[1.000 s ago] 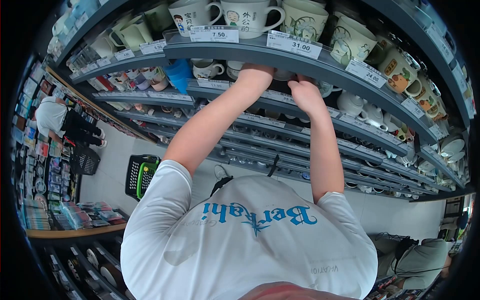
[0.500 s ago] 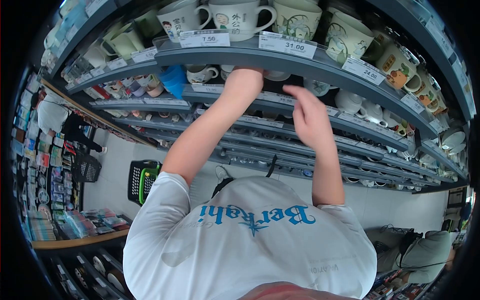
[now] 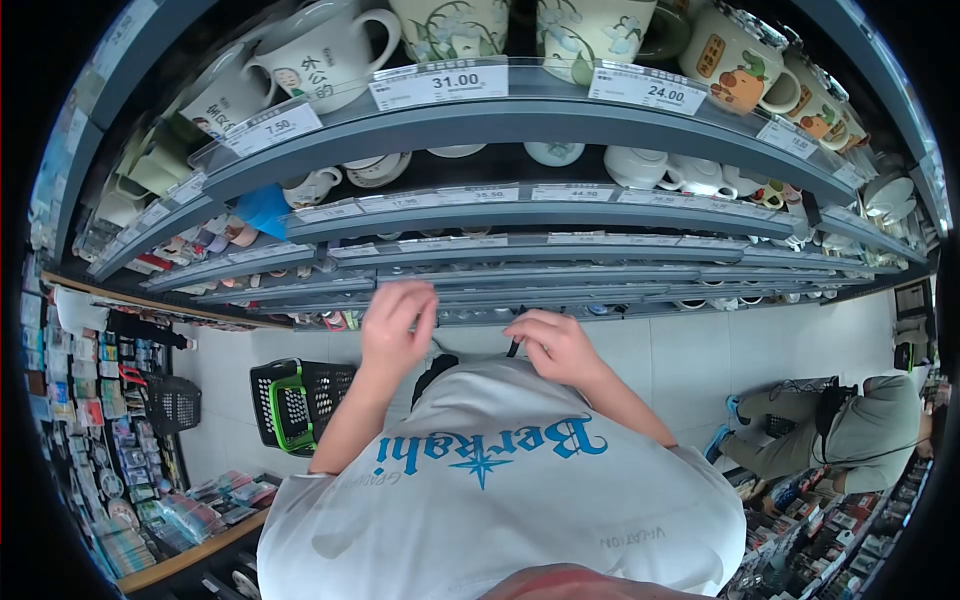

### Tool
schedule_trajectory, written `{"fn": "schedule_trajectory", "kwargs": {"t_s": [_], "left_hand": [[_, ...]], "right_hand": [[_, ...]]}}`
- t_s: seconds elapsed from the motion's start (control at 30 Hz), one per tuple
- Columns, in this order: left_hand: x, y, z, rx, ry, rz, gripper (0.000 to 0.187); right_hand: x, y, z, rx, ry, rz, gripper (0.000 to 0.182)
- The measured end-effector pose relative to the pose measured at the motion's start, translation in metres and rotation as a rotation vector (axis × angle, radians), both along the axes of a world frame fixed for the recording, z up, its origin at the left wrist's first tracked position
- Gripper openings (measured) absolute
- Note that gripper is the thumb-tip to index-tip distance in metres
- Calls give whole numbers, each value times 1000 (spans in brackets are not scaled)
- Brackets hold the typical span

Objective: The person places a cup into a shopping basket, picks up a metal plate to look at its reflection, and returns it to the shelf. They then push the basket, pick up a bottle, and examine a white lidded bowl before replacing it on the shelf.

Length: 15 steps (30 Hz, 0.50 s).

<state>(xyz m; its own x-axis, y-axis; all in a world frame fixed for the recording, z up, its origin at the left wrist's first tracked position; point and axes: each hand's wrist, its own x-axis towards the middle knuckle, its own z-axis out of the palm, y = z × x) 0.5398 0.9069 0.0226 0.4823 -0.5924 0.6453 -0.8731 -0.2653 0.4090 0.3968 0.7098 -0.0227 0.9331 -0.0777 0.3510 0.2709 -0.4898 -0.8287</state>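
My left hand (image 3: pixel 398 325) is raised in front of my chest, its fingers loosely bent and the thumb apart from them; no held thing shows. To its right, lower and closer to the shirt, my right hand (image 3: pixel 548 346) has half-curled fingers with nothing visible in them. Both hands are away from the shelves. Beyond them on the middle shelf are a white teapot (image 3: pixel 636 166), a patterned cup with saucer (image 3: pixel 378 170) and a pale blue-green bowl (image 3: pixel 554 153). On the top shelf, a white mug with writing (image 3: pixel 322 55) stands beside a flowered mug (image 3: pixel 452 28).
Grey shelf edges with price tags (image 3: pixel 440 84) curve across the front. A black-and-green shopping basket (image 3: pixel 300 405) is on the floor at my left. Another person (image 3: pixel 860 435) is at the right; a further black basket (image 3: pixel 172 403) is at the far left.
My left hand has come out from the shelf and down towards my chest. My right hand has also dropped back from the shelf. The view has shifted right along the shelves.
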Motion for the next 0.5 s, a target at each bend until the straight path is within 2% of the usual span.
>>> {"fn": "schedule_trajectory", "kwargs": {"t_s": [0.1, 0.17, 0.2, 0.27, 0.3, 0.37, 0.5], "left_hand": [[-17, -3, -15, 53, 94, -50, 12], [-22, -9, -14, 60, 117, -51, 12], [-24, -13, -13, 48, 121, -66, 11], [-28, -19, -12, 35, 129, -77, 11], [-30, -22, -11, 29, 139, -90, 11], [-33, -26, -12, 18, 151, -102, 11], [-40, -28, -20, 30, 223, -124, 9]], "right_hand": [[6, -8, 13, 0, -81, -56, 24], [14, -16, 26, -225, -313, -200, 25], [18, -22, 34, -225, -309, -197, 25], [25, -35, 50, -405, -503, -397, 29], [28, -41, 57, -406, -500, -392, 29], [32, -51, 69, -547, -442, -609, 39], [40, -61, 74, -653, -302, -718, 48]]}}
